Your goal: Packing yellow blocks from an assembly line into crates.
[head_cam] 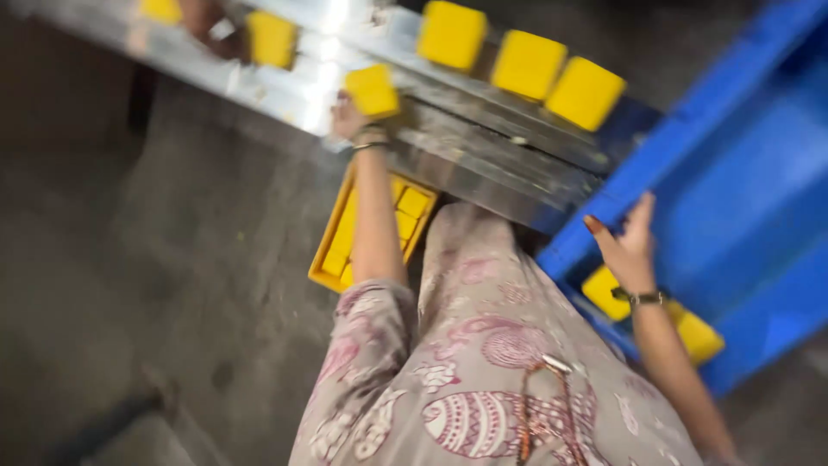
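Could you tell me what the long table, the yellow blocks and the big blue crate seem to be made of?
The table looks like bare metal: silvery, with bright glare streaks. The yellow blocks seem matte plastic or a waxy solid; blur leaves that open. The blue crate looks like moulded plastic, evenly coloured with a soft sheen.

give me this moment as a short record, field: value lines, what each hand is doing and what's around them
left hand: left hand grips a yellow block at the edge of the metal conveyor
right hand: right hand rests open on the rim of the blue crate
on conveyor: more yellow blocks in a row
below left arm: yellow tray with yellow blocks inside, on the floor
far end: another person's hand near a block
image: motion-blurred
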